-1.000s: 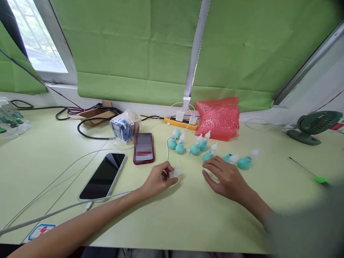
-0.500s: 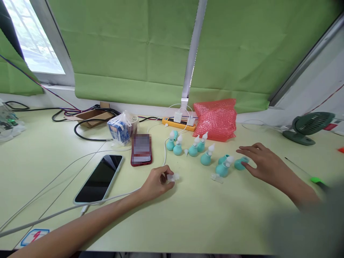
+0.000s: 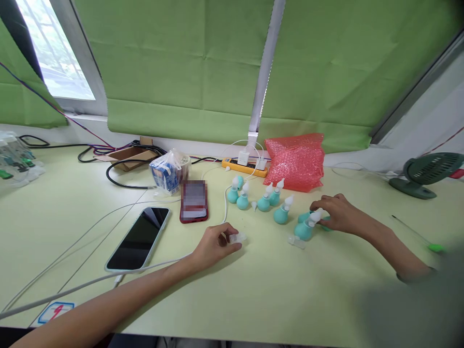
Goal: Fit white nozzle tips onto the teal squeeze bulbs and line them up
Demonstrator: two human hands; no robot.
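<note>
My left hand (image 3: pixel 216 245) pinches a small clear plastic piece (image 3: pixel 238 238) just above the table. At the right, my right hand (image 3: pixel 335 212) has its fingers bent down around the rightmost teal bulbs. Its fingertips are partly hidden behind the white tip of a teal bulb (image 3: pixel 303 231), so any grip cannot be made out. Another teal bulb (image 3: pixel 281 215) with a white tip stands to the left, with several more behind it. A second clear plastic piece (image 3: pixel 296 242) lies in front of the bulbs. A small white tip (image 3: pixel 254 206) lies among them.
Two phones, one black-screened (image 3: pixel 138 239) and one red-cased (image 3: pixel 194 202), lie left of my left hand, with white cables nearby. Behind are a wrapped blue pack (image 3: pixel 166 175), an orange power strip (image 3: pixel 239 167) and red bubble wrap (image 3: pixel 295 162). A green fan (image 3: pixel 427 171) stands right.
My right hand has moved left and its fingers have closed in toward the bulbs. My left hand keeps the clear piece. The whole view has shifted slightly.
</note>
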